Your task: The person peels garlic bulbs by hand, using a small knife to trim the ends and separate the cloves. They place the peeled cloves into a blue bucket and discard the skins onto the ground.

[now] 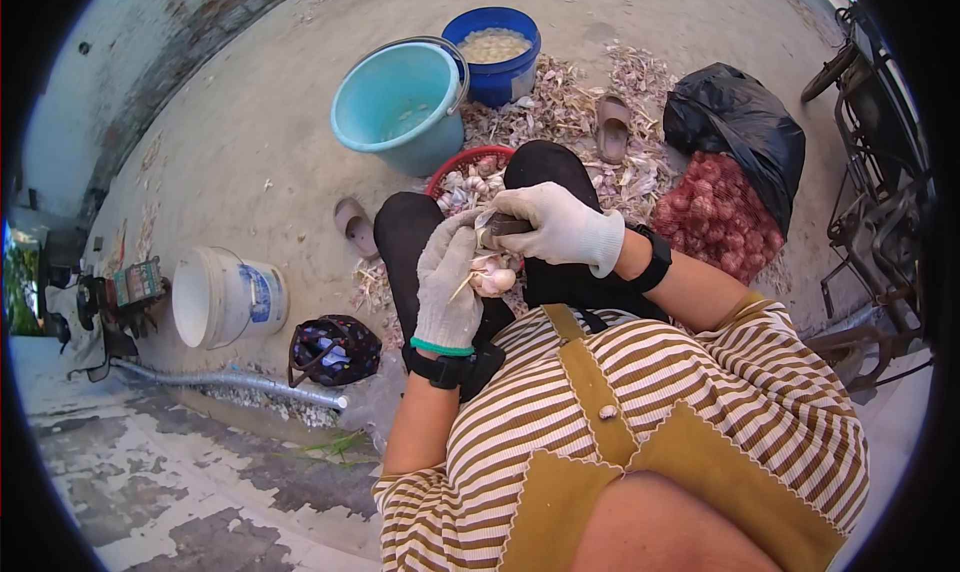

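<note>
My left hand, in a white knit glove with a green cuff, is closed around a partly broken garlic bulb over my lap. My right hand, also gloved, grips a short dark-handled tool. Its working end meets the left fingertips, and I cannot make out its blade. Just beyond my hands, between my knees, a red basket holds garlic bulbs. My fingers partly cover the garlic.
Beyond the basket stand a light-blue bucket and a dark-blue bucket of peeled cloves. Garlic skins litter the floor around slippers. At right lie a garlic-filled net sack and black bag; at left, a white bucket.
</note>
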### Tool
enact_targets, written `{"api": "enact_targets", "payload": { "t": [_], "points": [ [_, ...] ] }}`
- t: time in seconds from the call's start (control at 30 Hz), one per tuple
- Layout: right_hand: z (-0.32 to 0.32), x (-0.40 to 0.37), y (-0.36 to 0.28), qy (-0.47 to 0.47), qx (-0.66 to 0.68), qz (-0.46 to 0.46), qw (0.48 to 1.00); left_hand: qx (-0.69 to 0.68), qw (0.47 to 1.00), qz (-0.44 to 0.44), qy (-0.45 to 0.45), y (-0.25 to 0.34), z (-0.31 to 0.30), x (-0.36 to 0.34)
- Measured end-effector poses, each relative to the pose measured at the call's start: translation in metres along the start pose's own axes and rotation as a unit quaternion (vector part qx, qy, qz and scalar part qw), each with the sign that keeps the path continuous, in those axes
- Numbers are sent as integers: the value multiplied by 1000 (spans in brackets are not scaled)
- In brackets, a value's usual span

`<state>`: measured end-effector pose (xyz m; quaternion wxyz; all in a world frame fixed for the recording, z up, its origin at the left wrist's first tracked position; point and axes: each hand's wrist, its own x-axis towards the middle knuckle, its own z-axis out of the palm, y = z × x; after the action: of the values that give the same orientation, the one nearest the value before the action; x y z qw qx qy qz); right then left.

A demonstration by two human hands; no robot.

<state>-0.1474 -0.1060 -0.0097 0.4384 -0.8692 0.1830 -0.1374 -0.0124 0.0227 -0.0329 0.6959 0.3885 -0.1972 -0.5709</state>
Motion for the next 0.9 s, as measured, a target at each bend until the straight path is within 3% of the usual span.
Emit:
{"api": "enact_targets", "payload": {
  "t": [0.1, 0.17, 0.23, 0.3, 0.4, 0.43, 0.47, 0.53, 0.57, 0.6, 0.63, 0.67, 0.77, 0.9],
  "points": [
    [5, 1, 8, 26, 24, -25, 999, 25, 1000, 2, 13, -2, 9, -2],
    [9, 3, 7, 20, 271, 76, 960, 43, 999, -2, 15, -1, 10, -2],
    [16, 5, 5, 39, 319, 89, 943, 86, 996, -21, -23, -1, 5, 0],
    [21, 5, 1, 57, 367, 100, 923, 58, 998, -12, 3, -2, 13, 0],
    [20, 2, 1, 63, 318, 125, 938, -9, 1000, -8, 25, -5, 17, 0],
    [18, 1, 7, 85, 136, 11, 987, -49, 998, -17, 21, -7, 16, 0],
    [16, -1, 11, 103, -52, -102, 988, -48, 998, -18, 21, -9, 15, 0],
    [11, -2, 9, 113, -51, -131, 984, -5, 1000, 23, -9, -14, 12, 1],
    [8, -2, 5, 93, 14, -98, 991, 81, 996, 41, 7, -15, 10, 1],
    [6, -2, 1, 73, 79, -65, 992, 81, 996, 40, 7, -15, 9, 1],
    [5, -1, -3, 43, 213, 66, 974, 119, 992, 40, 14, -14, 7, 1],
    [9, 0, -2, 74, 351, 83, 930, 157, 987, 41, 21, -13, 7, 1],
    [14, 4, 8, 57, 394, 121, 909, 130, 991, 15, 16, -12, 2, 5],
    [19, 3, 2, 91, 310, 106, 940, 68, 998, -2, 11, -10, 14, 7]
  ]
}}
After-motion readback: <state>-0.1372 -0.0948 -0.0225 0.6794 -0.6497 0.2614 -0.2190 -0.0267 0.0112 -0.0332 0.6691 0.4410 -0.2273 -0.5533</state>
